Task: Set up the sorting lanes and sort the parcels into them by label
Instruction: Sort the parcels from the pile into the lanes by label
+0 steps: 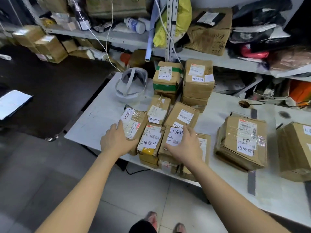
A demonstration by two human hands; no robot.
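Several brown cardboard parcels with white labels crowd the white table (97, 115). My left hand (117, 140) grips the near end of a tilted parcel labelled 已完成 (136, 123) at the left of the cluster. My right hand (186, 145) lies with spread fingers on top of another parcel labelled 已完成 (175, 137). Between them sits a parcel labelled 异常件 (149, 142). Behind stand parcels labelled 处理中 (158, 110) and 待处理 (182, 115). Two stacks (168, 78) rise at the back. Grey tape strips (252, 182) lie on the table to the right.
A parcel labelled 待处理 (244, 142) and another box (296, 152) sit at the right between the tape strips. A white headset (131, 84) lies at the table's back left. Metal shelves (170, 31) with boxes and bags stand behind. Tiled floor lies below.
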